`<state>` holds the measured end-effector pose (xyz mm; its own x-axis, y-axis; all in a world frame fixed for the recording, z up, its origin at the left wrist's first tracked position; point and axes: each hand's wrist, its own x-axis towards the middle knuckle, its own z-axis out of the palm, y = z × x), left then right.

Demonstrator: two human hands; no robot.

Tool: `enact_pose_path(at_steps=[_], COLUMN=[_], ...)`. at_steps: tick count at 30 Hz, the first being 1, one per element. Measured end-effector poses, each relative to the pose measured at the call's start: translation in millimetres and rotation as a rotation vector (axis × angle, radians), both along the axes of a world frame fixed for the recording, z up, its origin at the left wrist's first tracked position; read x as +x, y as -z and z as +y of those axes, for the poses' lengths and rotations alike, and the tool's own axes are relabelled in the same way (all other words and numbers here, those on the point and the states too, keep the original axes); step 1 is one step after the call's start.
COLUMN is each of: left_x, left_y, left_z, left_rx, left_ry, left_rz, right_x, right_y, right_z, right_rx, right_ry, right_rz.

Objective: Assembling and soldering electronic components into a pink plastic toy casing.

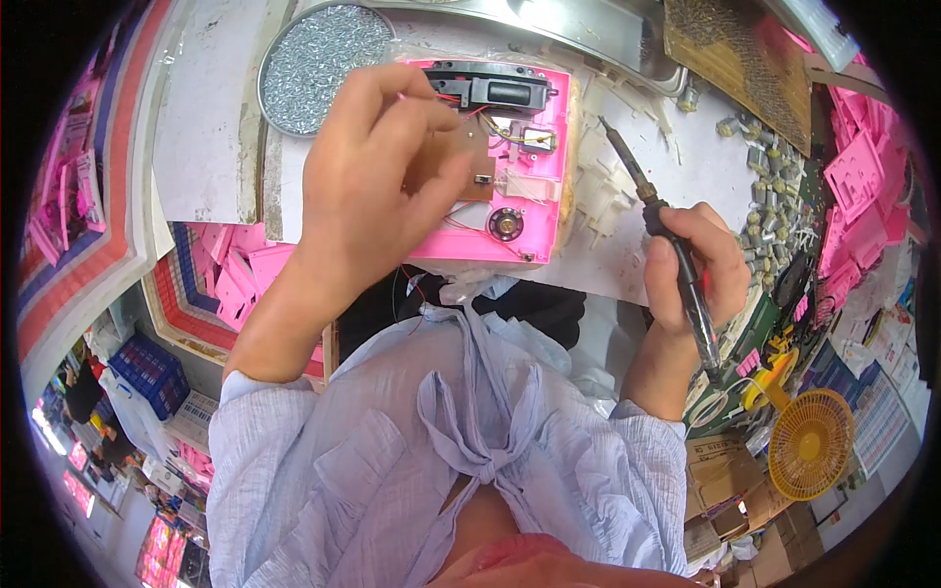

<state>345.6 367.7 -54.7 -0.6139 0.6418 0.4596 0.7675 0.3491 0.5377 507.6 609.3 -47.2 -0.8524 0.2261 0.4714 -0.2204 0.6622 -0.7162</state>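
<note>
My right hand (720,257) grips the dark handle of a soldering iron (655,218). Its tip points up and left, apart from the open pink plastic casing (537,235). Over the casing's left side hangs my left hand (372,162), fingers curled in toward the thumb; whatever is between the fingertips is hidden. Inside the casing sit a long black plastic unit (490,93), a small metal motor (537,140), a brown circuit board (478,162) partly behind my left hand, and a round black part (505,224). Thin red, yellow and white wires run between them.
A round bowl (262,93) of small screws stands at the far left, with a metal tray (674,80) behind the casing. White plastic pieces (600,201) lie right of it. Small metal motors (769,196), a pin-covered brown board (750,59) and a yellow fan (810,444) are farther right.
</note>
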Motion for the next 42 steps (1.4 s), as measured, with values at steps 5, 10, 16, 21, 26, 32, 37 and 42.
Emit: enact_pose_path(at_steps=[5, 10, 16, 21, 26, 32, 37, 42], left_x=[5, -8, -20, -24, -14, -16, -13, -16], left_y=[-7, 8, 36, 39, 33, 26, 27, 21], left_z=[3, -11, -16, -7, -6, 5, 16, 20], left_rx=[0.016, 0.105, 0.2, 0.289, 0.249, 0.128, 0.087, 0.023], left_ry=[0.008, -0.117, -0.129, -0.067, -0.007, 0.188, 0.07, 0.048], left_rz=[-0.17, -0.204, -0.301, -0.446, -0.656, -0.118, -0.033, -0.113], right_x=[3, 1, -5, -10, -9, -11, -16, -23], right_y=[-1, -1, 1, -1, 4, 4, 8, 6], right_z=[2, -1, -4, -5, -3, -7, -8, -13], right_rx=[0.014, -0.008, 0.013, 0.032, 0.03, 0.048, 0.039, 0.036], right_ry=[0.003, -0.016, -0.036, -0.044, -0.036, -0.048, -0.076, -0.118], right_rz=[0.016, 0.054, 0.058, 0.075, 0.065, 0.053, 0.104, 0.101])
